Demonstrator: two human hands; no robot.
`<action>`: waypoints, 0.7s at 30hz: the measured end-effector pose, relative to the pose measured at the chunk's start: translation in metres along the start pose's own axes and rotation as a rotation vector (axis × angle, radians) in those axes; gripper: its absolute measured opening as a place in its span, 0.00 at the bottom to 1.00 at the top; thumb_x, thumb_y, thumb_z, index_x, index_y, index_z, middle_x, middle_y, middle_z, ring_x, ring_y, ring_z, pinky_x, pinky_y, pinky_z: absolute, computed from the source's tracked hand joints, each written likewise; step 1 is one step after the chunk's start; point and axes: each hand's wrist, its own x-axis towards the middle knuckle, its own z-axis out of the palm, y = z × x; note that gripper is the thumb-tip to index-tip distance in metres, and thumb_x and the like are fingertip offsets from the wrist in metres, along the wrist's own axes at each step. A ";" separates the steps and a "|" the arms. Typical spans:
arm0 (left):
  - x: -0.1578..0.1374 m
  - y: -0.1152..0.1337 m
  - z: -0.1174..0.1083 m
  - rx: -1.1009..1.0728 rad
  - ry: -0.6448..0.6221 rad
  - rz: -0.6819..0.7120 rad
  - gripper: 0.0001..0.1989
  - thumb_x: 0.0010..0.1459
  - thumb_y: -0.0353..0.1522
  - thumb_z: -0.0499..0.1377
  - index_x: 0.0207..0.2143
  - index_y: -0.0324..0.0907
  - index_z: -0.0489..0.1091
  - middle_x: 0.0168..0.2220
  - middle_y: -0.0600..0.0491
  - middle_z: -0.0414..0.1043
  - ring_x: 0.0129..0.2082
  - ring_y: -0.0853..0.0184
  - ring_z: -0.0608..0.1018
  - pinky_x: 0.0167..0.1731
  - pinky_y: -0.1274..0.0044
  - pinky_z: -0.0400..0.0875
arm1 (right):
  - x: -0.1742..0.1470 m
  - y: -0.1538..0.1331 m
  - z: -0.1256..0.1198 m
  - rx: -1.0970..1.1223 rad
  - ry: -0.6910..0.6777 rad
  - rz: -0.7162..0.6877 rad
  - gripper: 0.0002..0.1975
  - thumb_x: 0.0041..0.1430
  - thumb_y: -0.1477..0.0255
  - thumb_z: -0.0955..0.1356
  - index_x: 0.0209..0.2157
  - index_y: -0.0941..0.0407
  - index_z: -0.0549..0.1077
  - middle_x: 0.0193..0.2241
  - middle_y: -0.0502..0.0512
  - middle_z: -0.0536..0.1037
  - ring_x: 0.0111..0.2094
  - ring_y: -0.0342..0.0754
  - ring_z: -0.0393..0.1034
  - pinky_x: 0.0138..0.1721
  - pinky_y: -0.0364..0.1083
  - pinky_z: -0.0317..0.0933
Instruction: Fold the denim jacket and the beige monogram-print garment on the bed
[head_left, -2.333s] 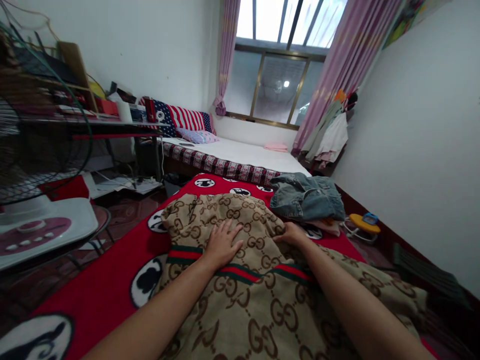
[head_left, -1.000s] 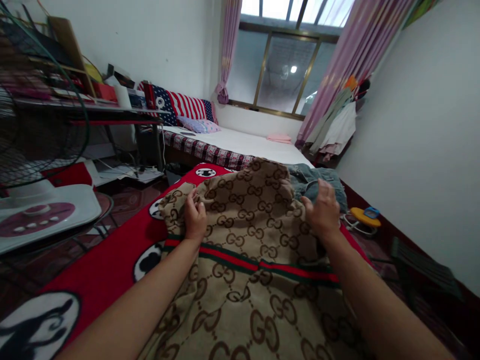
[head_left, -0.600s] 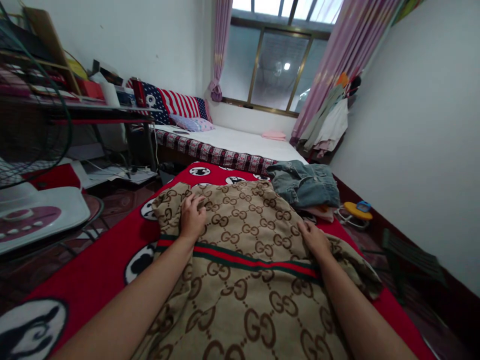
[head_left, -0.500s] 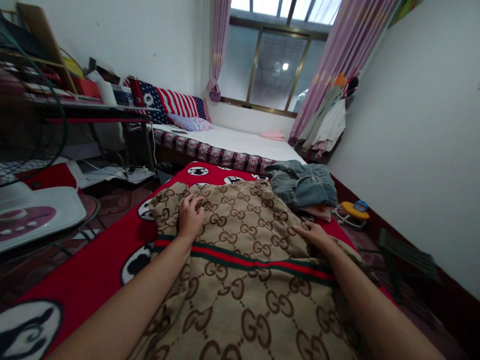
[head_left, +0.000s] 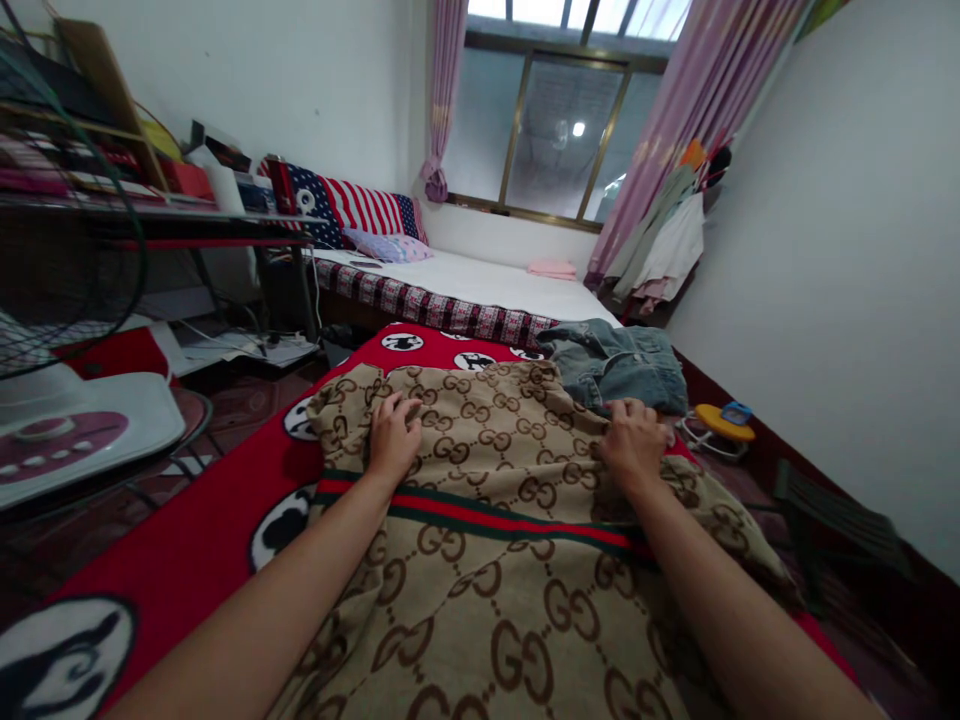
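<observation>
A tan top (head_left: pixel 480 590) with a brown double-G pattern and a green-red-green stripe lies spread out before me, a sleeve stretching to the right. On its upper left part rests my left hand (head_left: pixel 394 432), fingers slightly bent and apart, holding nothing. My right hand (head_left: pixel 634 440) is at the top's right edge near the sleeve, its fingers curled down on the cloth; the fingertips are partly hidden. Just beyond that hand lies a folded blue denim garment (head_left: pixel 619 365). Beneath everything is a red blanket (head_left: pixel 202 530) with black-and-white round figures.
Behind stands a bed (head_left: pixel 480 280) with a white top and pillows. A cluttered desk (head_left: pixel 202 225) and a fan with a white base (head_left: pixel 90 440) are on the left. To the right are a yellow round object (head_left: pixel 724 422), a dark folding stool (head_left: pixel 840 515) and hanging clothes (head_left: pixel 671 245).
My right hand has moved up and outward to the top's right edge, its fingers now curled. The right sleeve lies more stretched out. My left hand stays in place; the view has shifted slightly.
</observation>
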 end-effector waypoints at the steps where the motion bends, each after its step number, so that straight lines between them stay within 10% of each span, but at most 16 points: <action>1: -0.001 0.000 0.000 0.013 0.001 0.000 0.17 0.54 0.26 0.56 0.46 0.40 0.74 0.54 0.41 0.66 0.57 0.52 0.68 0.60 0.62 0.61 | 0.000 -0.008 0.002 0.079 -0.005 0.033 0.22 0.59 0.73 0.63 0.55 0.57 0.66 0.53 0.66 0.68 0.50 0.59 0.66 0.44 0.53 0.61; 9: 0.027 0.009 -0.010 0.216 -0.214 -0.050 0.45 0.50 0.37 0.65 0.67 0.46 0.48 0.69 0.39 0.39 0.60 0.43 0.65 0.53 0.59 0.67 | -0.026 -0.019 0.045 0.299 -0.261 0.184 0.38 0.59 0.54 0.63 0.65 0.59 0.53 0.55 0.72 0.68 0.48 0.63 0.72 0.44 0.55 0.64; 13: 0.072 0.004 -0.012 0.242 -0.471 -0.097 0.54 0.45 0.47 0.68 0.67 0.41 0.45 0.64 0.33 0.55 0.60 0.44 0.65 0.54 0.60 0.65 | -0.020 -0.012 0.042 0.331 -0.303 0.148 0.49 0.49 0.45 0.67 0.65 0.59 0.54 0.57 0.69 0.67 0.53 0.64 0.69 0.45 0.55 0.64; 21: 0.063 -0.004 -0.009 0.291 -0.564 0.084 0.30 0.43 0.40 0.69 0.51 0.48 0.70 0.47 0.48 0.76 0.49 0.52 0.76 0.48 0.69 0.69 | -0.020 -0.032 0.014 0.132 -0.400 -0.126 0.14 0.56 0.63 0.67 0.40 0.54 0.79 0.35 0.60 0.81 0.38 0.54 0.76 0.34 0.44 0.60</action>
